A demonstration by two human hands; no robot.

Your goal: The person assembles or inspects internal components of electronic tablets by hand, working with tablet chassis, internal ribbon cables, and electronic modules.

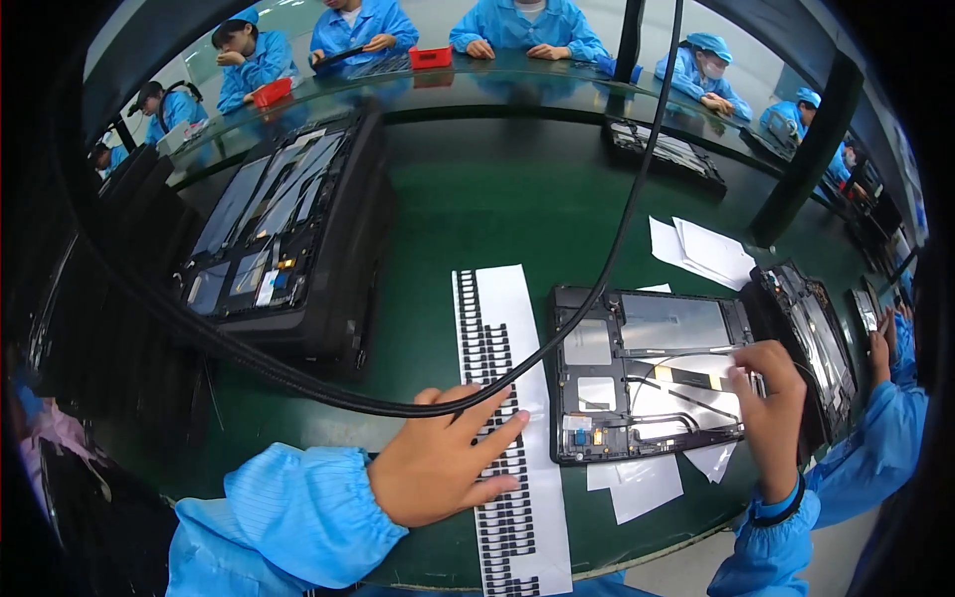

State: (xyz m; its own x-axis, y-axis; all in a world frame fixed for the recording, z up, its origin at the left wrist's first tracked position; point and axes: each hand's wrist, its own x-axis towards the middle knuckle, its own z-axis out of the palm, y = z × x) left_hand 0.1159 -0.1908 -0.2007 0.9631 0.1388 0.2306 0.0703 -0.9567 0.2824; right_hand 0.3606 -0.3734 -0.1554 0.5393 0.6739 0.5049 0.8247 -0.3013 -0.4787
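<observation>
My left hand (443,460) lies with fingers spread on a white sheet (532,438) carrying rows of small black adhesive pieces (490,343). Right of the sheet, an opened tablet-like device housing (652,368) lies flat, its silver plates, thin black cables and small circuit board showing. Over the housing's right edge is my right hand (771,403), thumb and forefinger pinched together. Whatever sits between those fingertips, if anything, is too small to make out. White papers (637,486) stick out from under the housing.
A tall stack of similar housings (328,239) stands at the left. More housings lie at the right (811,343) and far right (667,154). A black cable (627,219) hangs across the view. White papers (701,254) lie behind the housing. Co-workers in blue sit across the green table (477,199); another person's hand (880,353) is at the right.
</observation>
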